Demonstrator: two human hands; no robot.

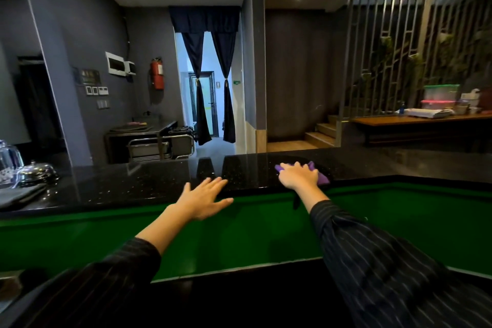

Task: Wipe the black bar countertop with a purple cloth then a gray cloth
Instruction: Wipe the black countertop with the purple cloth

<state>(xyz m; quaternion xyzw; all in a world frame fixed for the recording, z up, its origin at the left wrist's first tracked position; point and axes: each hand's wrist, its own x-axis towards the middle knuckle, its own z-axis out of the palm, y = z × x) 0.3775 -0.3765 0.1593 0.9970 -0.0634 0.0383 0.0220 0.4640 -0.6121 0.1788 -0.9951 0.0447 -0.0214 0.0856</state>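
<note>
The black speckled bar countertop (133, 184) runs across the middle of the view above a green front panel. My right hand (298, 174) lies flat on the purple cloth (320, 177), pressing it onto the counter near its front edge, right of centre. My left hand (205, 198) is spread with straight fingers at the counter's front edge, holding nothing. A folded gray cloth (18, 196) lies on the counter at the far left.
A metal dome cover (38, 172) and a glass cover (9, 161) stand on the counter's far left, behind the gray cloth. The green panel (239, 234) drops below the counter. Beyond are a steel trolley, a curtained doorway and steps.
</note>
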